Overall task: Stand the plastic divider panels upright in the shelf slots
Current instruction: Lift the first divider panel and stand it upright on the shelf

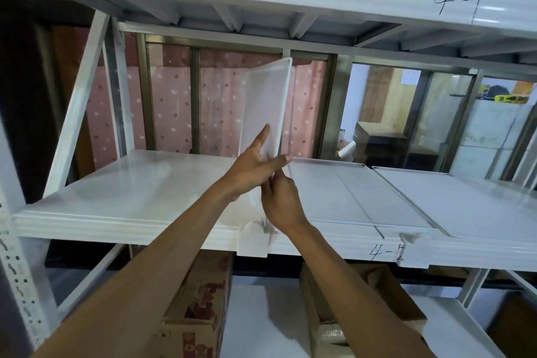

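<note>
A translucent plastic divider panel (266, 104) stands upright near the middle of the white shelf (122, 183), its top corner close under the shelf above. My left hand (252, 167) presses flat against the panel's left face with the fingers spread. My right hand (280, 200) grips the panel's lower front edge, just above a white plastic clip (252, 238) on the shelf's front lip. Two more panels lie flat on the shelf to the right, one (357, 192) beside my hands and another (465, 206) further right.
A second clip (414, 250) sits on the front lip at the right, near the marking "4-1". Cardboard boxes (197, 308) stand on the shelf below. A slanted metal brace (78, 99) crosses the rack's left side. Windows and a pink curtain lie behind.
</note>
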